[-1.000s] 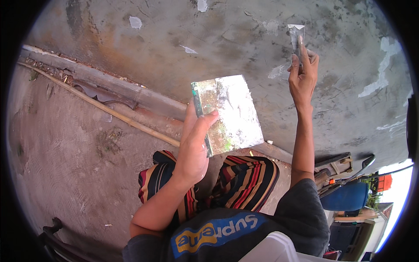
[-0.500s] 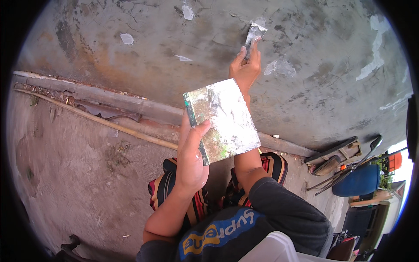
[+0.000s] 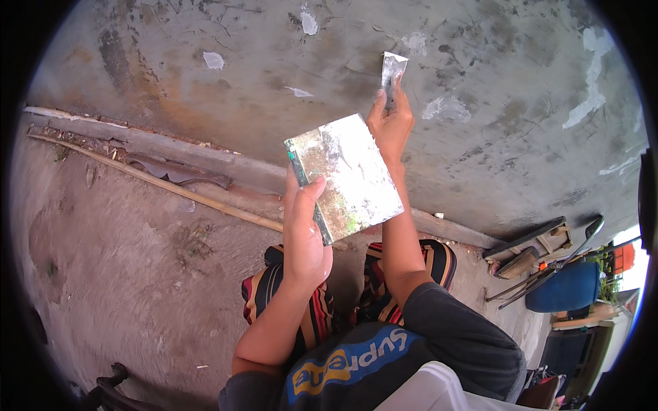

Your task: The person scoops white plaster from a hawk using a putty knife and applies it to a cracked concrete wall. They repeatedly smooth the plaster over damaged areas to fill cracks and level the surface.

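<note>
My left hand (image 3: 306,236) grips a flat rectangular board (image 3: 353,181) by its dark left edge, thumb on top. White filler paste covers most of the board, and its left strip is bare, brownish and green-flecked. Farther out, my right hand (image 3: 393,130) is closed on a small putty knife (image 3: 393,67) with white paste at its blade's end. The blade is in front of the grey wall (image 3: 253,41); whether it touches I cannot tell. Just right of the blade is a pale filled patch (image 3: 414,44), and a larger white patch (image 3: 447,109) lies beside my right wrist.
More white patches (image 3: 214,61) dot the wall. A long bamboo pole (image 3: 171,188) lies on the ground along the wall's base. To the right are a wooden plank frame (image 3: 531,246) and a blue barrel (image 3: 563,286). My knees in striped cloth are below the board.
The putty knife has come off the patch, moving slightly down and left in view. The board has shifted slightly upward. Both hands keep their holds.
</note>
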Demonstrator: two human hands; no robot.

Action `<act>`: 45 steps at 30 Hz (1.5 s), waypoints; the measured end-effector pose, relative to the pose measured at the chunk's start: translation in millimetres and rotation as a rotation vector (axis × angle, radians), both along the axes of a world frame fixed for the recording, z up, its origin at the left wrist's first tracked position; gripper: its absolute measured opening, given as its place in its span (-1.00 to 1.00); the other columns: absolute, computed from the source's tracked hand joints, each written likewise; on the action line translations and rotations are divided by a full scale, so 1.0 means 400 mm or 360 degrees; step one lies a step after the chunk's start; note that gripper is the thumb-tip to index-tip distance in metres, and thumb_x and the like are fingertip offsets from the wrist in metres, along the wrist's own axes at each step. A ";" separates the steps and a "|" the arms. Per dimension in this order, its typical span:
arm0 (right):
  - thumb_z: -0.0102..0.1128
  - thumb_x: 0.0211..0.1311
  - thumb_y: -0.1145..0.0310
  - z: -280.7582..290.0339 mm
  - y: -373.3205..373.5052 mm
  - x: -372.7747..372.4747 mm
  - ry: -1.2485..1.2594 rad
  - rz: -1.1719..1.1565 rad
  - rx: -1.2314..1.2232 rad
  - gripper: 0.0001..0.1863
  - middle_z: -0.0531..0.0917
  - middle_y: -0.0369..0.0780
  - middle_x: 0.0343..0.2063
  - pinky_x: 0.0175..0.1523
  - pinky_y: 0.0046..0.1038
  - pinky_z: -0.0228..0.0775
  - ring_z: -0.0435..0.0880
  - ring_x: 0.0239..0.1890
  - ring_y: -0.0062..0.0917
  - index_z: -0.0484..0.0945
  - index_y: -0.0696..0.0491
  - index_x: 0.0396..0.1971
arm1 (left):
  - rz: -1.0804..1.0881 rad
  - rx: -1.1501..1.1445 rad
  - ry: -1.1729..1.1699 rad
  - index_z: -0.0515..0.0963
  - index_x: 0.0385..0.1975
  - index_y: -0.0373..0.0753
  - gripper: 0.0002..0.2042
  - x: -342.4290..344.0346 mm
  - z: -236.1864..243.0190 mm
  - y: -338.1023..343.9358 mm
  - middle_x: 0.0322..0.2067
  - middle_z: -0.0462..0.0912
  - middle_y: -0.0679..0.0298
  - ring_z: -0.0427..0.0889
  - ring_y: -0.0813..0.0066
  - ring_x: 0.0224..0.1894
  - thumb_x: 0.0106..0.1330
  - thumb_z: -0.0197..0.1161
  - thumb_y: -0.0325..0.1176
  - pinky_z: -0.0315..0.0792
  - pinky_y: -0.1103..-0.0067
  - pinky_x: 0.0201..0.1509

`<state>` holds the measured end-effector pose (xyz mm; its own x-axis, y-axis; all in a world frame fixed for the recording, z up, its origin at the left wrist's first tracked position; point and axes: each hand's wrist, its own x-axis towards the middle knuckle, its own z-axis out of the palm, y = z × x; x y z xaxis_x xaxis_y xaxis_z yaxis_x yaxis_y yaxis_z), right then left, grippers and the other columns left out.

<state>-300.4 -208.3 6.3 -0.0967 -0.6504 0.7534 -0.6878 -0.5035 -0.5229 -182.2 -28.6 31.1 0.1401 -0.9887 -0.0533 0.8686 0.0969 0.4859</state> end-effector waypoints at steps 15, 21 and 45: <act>0.12 0.27 0.54 0.087 0.201 -0.239 -0.0551 0.1094 0.0531 -0.57 0.55 -0.18 -0.28 -0.43 -0.60 0.38 0.54 -0.42 -0.62 0.39 0.11 0.15 | 0.0031 0.0144 -0.0310 0.35 0.03 -0.32 -0.68 0.017 -0.032 -0.073 -0.13 0.53 0.18 0.61 0.38 -0.17 0.28 0.02 -0.42 0.60 0.45 -0.25; 0.15 0.03 0.78 0.022 0.188 -0.254 0.0233 0.0919 -0.0353 -0.56 0.54 -0.17 -0.24 -0.26 -0.54 0.47 0.59 -0.31 -0.50 0.63 0.05 -0.08 | -0.0293 0.0390 0.0112 0.41 -0.13 -0.41 -0.79 -0.073 -0.022 -0.065 -0.25 0.57 0.14 0.65 0.47 -0.37 0.28 0.12 -0.48 0.64 0.71 -0.48; 0.15 -0.29 0.78 -0.079 0.213 -0.386 0.0624 0.0851 -0.0035 -0.31 0.55 -0.25 -0.26 -0.44 -0.52 0.38 0.51 -0.40 -0.51 0.66 -0.14 -0.05 | 0.0050 0.0299 -0.0078 0.42 -0.07 -0.40 -0.73 -0.141 -0.026 -0.100 -0.30 0.60 0.17 0.63 0.50 -0.42 0.26 0.19 -0.46 0.52 0.78 -0.53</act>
